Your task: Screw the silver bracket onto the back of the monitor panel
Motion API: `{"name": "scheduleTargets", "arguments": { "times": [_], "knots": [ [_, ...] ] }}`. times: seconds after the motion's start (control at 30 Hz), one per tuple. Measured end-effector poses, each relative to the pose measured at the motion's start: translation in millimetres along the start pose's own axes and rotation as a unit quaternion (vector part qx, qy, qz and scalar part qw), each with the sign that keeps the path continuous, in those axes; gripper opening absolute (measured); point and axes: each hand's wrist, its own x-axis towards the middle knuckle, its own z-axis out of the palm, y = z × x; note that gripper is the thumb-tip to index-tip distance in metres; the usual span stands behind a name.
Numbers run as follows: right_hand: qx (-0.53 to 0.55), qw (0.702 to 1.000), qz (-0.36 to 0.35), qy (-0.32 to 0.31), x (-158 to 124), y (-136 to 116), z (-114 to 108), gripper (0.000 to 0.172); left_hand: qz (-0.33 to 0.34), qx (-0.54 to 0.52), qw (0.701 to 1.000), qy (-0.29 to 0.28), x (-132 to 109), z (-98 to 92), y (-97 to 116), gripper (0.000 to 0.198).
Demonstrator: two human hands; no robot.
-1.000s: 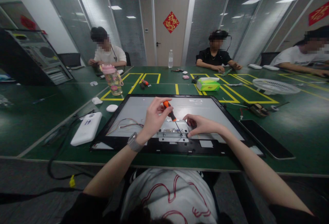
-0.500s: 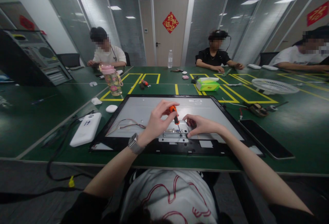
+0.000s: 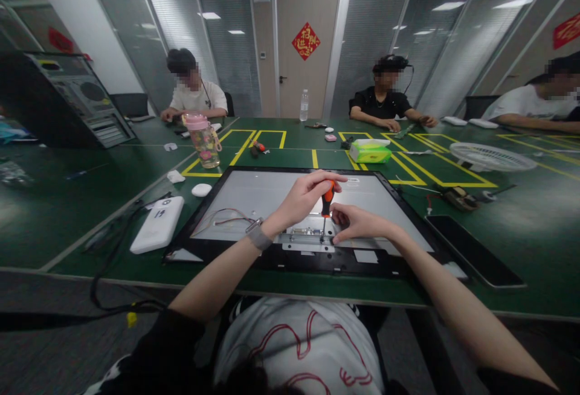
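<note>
My left hand is closed around the top of an orange and black screwdriver, which stands nearly upright. Its tip meets a small metal bracket with connector ports at the near side of a flat display panel. My right hand rests just right of the screwdriver shaft, thumb on or close to the bracket's end, fingers curled but apart from the thumb. Nothing shows between them. The panel lies flat, grey-backed with a black frame. Thin wires run over its left part.
Left of the panel are a white power bank, a white round case and a pink-lidd bottle. A black phone lies to the right. Tissues and a white fan grille are farther back. Several people sit across the table.
The screwdriver has gone from tilted to nearly upright. My left hand has shifted right and over its top, while my right hand stays beside the bracket. The view has shifted slightly.
</note>
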Motion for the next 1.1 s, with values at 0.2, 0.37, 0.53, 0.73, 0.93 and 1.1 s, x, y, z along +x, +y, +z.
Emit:
{"name": "scheduleTargets", "arguments": {
  "times": [0.2,0.37,0.53,0.73,0.93,1.1],
  "knots": [
    [0.006,1.000,0.001,-0.001,-0.6,-2.7,-0.3,0.065,-0.009,-0.014,0.997,0.080,-10.8,5.5,-7.8,0.021],
    [0.004,1.000,0.001,-0.001,-1.3,-4.9,-1.6,0.067,-0.024,-0.068,0.991,0.113,-14.7,2.6,-12.1,0.027],
    [0.006,1.000,0.001,-0.003,-1.1,-4.6,-1.4,0.066,-0.025,-0.027,0.992,0.121,-16.2,5.6,-9.6,0.021],
    [0.004,1.000,-0.010,-0.002,-0.1,0.1,-0.9,0.061,-0.027,-0.104,0.992,0.066,-20.1,9.8,-3.0,0.028],
    [0.004,1.000,-0.009,-0.001,-0.6,-0.4,-1.7,0.061,-0.011,-0.085,0.995,0.060,-20.8,8.7,-3.4,0.022],
    [0.007,1.000,0.008,0.000,-1.5,-4.3,-2.0,0.061,0.028,0.021,0.993,0.116,-21.7,8.2,-8.1,0.013]
  ]
}}
